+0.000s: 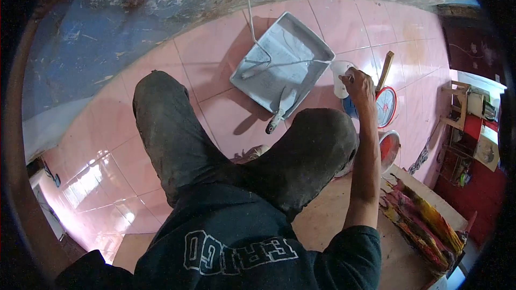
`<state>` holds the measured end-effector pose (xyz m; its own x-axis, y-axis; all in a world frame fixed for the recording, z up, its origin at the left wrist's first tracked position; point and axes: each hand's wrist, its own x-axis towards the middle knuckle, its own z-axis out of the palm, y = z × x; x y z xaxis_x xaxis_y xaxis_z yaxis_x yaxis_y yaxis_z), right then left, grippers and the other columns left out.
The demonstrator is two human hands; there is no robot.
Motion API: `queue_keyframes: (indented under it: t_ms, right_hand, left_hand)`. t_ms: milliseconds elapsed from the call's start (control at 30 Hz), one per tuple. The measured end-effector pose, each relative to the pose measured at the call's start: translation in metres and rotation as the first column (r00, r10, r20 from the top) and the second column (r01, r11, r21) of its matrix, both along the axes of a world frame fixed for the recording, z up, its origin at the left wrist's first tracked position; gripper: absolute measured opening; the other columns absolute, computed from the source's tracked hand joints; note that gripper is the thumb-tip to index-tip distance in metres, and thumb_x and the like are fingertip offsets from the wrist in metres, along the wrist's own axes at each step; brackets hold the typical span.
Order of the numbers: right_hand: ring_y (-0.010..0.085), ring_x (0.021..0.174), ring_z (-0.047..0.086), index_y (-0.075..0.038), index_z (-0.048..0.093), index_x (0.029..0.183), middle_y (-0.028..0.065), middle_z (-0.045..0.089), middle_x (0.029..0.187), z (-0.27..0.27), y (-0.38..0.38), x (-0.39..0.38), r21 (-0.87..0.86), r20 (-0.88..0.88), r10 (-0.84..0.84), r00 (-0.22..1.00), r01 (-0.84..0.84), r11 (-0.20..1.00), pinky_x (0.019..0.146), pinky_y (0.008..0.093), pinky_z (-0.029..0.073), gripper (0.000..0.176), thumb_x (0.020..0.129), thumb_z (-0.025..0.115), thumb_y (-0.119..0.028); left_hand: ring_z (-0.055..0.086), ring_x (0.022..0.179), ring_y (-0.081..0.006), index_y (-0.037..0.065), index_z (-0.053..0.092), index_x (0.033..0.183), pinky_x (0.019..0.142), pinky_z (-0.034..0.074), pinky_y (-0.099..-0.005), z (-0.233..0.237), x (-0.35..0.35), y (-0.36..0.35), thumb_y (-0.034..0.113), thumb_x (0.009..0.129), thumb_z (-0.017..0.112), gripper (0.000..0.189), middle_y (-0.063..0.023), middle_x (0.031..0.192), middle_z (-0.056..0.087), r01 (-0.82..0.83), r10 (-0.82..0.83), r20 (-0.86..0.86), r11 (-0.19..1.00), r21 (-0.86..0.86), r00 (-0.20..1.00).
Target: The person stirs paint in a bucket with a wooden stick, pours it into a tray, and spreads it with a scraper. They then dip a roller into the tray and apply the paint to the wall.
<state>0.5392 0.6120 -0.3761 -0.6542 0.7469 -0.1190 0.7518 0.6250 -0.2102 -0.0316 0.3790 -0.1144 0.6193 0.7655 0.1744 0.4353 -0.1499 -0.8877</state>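
Note:
My right hand (pixel 359 87) reaches out past my right knee, its fingers bent together at the rim of a white container (pixel 339 78); what they hold, if anything, is too small to make out. Left of it a grey paint tray (pixel 306 37) lies on the floor. A roller with a long white handle (pixel 250 16) rests in the tray. A scraper (pixel 285 102) leans over the tray's near corner, its dark handle toward me. My left hand is out of view; only part of the left sleeve shows at the lower left.
Beside my right hand stands a red-rimmed bucket (pixel 387 106) with a wooden stick (pixel 385 70) across it. Another bucket (pixel 389 150) is nearer. A paint-stained bundle (pixel 422 223) lies on a board at the right. A peeling wall (pixel 134 16) rises ahead. Wooden furniture (pixel 456 104) stands far right.

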Motion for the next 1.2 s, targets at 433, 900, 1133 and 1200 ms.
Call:
queue_keyframes:
  t_ms: [433,900,1133,1200]
  right_hand:
    - [0.0151,0.075,0.064,0.003,0.067,0.093,0.008,0.066,0.083,0.057,-0.11,0.154,-0.267,-0.759,-0.582,0.291,0.676,0.687,0.06,0.0259,0.053,0.028,0.088,0.069,-0.025]
    - [0.0346,0.086,0.067,-0.006,0.07,0.107,0.0183,0.07,0.098,-0.057,-0.069,0.394,0.224,0.036,-0.947,0.318,0.921,0.318,0.08,0.043,0.05,0.055,0.079,0.068,-0.053]
    - [0.0272,0.073,0.068,-0.007,0.068,0.103,0.0129,0.071,0.085,-0.076,-0.071,0.402,0.044,0.09,-0.851,0.517,0.852,0.522,0.066,0.039,0.052,0.037,0.085,0.066,-0.039]
    - [0.0274,0.07,0.067,-0.007,0.065,0.104,0.0122,0.07,0.081,-0.074,-0.088,0.372,0.138,-0.213,-0.835,0.508,0.861,0.489,0.065,0.0399,0.052,0.033,0.087,0.064,-0.035]
  left_hand:
    - [0.042,0.133,-0.0314,0.017,0.063,0.123,0.112,0.023,-0.0494,-0.003,0.009,0.0,0.054,0.091,0.047,0.051,-0.0104,0.141,0.049,0.072,-0.073,-0.043,0.997,-0.016,0.996]
    - [0.044,0.13,-0.0348,0.015,0.061,0.122,0.109,0.028,-0.052,0.005,0.011,-0.001,0.048,0.089,0.05,0.048,-0.0127,0.136,0.052,0.035,-0.038,-0.073,0.999,-0.041,0.997]
    - [0.04,0.133,-0.034,0.016,0.062,0.12,0.113,0.02,-0.0518,-0.005,0.016,-0.003,0.055,0.094,0.04,0.052,-0.0121,0.135,0.053,-0.051,0.061,0.146,0.996,-0.069,0.987]
    - [0.04,0.133,-0.0338,0.016,0.063,0.119,0.113,0.019,-0.0516,-0.002,0.014,-0.002,0.056,0.094,0.039,0.053,-0.0122,0.135,0.053,-0.052,0.057,0.078,0.997,-0.065,0.995]
